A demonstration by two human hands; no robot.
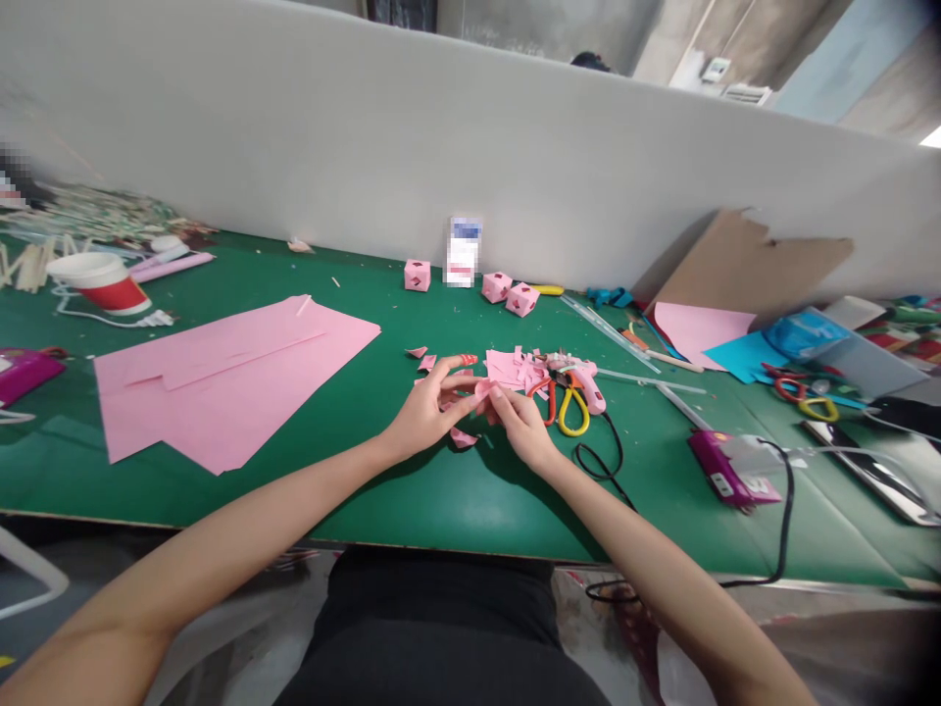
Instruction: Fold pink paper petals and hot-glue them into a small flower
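Note:
Both hands meet over the green table (470, 505) around a small curled piece of pink paper (483, 389). My left hand (433, 404) pinches its left side, with some fingers raised. The fingertips of my right hand (519, 420) close on its right side. Curved pink pieces (463, 439) lie below and behind my left hand. Beyond my right hand are cut pink strips (511, 369), scissors with red and yellow handles (573, 410) and a pink glue gun (588, 385). Pink paper cubes (418, 276) with cut-out openings stand toward the back.
Large pink sheets (235, 382) lie at left, near a red and white cup (101, 284). A purple power strip (731, 469) with a black cable sits at right. Cardboard (742, 260) leans against the grey partition (330, 127). Other scissors (805, 392) lie far right.

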